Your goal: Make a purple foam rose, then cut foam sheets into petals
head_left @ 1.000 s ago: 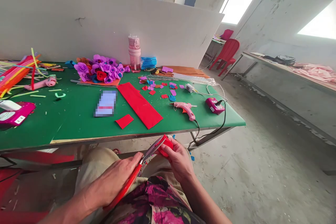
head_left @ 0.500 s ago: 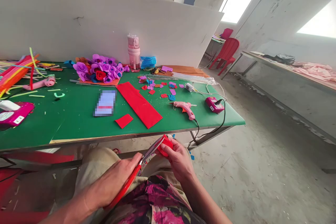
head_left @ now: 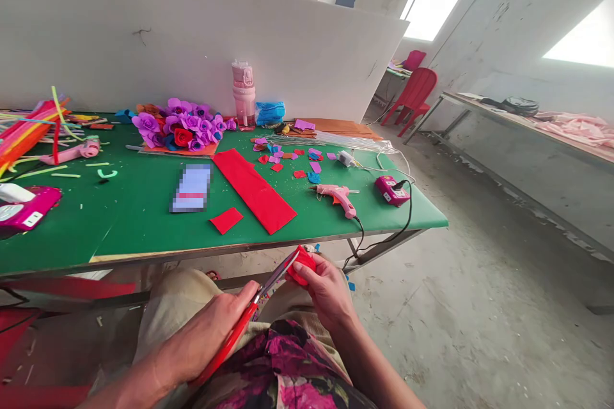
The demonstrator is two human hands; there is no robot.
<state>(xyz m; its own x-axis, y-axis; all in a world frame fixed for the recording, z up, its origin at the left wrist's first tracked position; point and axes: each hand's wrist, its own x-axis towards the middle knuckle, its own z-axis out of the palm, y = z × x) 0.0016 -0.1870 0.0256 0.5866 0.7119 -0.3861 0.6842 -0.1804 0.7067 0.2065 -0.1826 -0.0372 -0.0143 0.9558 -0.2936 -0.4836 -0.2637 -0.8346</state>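
Over my lap, my left hand grips a pair of scissors with red handles. Their blades point up and to the right and meet the edge of a small red piece of paper. That piece is pinched between the thumb and fingers of my right hand, which partly hide it. On the green table in front lie a long red paper strip and a small red rectangle of paper.
A pink glue gun lies near the power socket block. Small coloured scraps are scattered behind it. A phone, a bunch of purple paper flowers and a pink bottle are on the table.
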